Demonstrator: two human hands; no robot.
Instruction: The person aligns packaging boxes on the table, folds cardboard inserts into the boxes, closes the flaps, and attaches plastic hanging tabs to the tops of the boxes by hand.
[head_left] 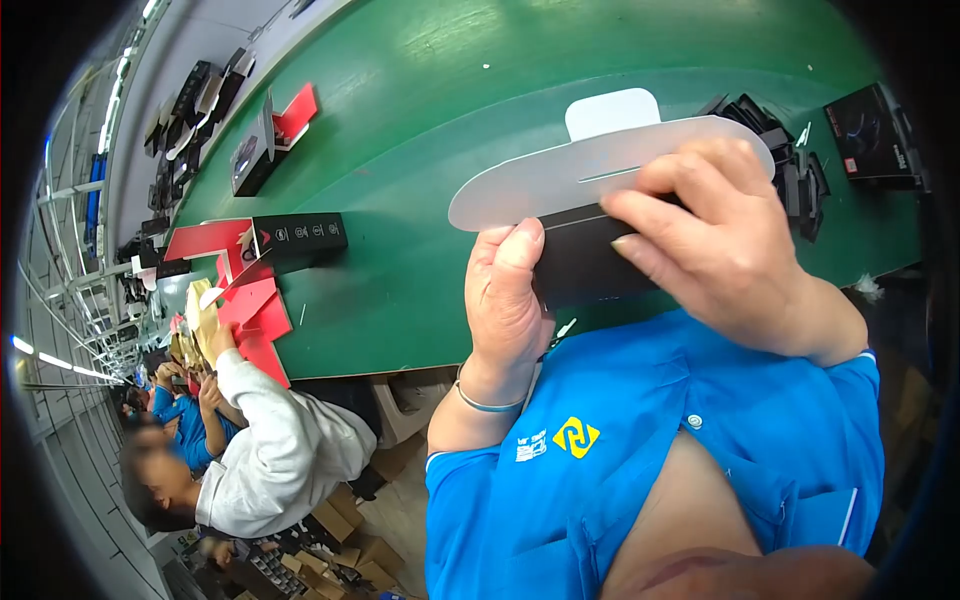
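Note:
A black box piece with a wide grey-white rounded flap is held up over the near edge of the green table. My left hand grips its left end, the thumb lying on the front near the flap's lower edge. Across the right part, my right hand has its fingers bent onto the flap and the black edge, close to a thin slit. A white rounded tab stands out beyond the flap's far edge.
Black pieces are piled at the right beside a black printed box. On the left are open black-and-red boxes and red sheets. A co-worker in a grey top works at the left along the green table.

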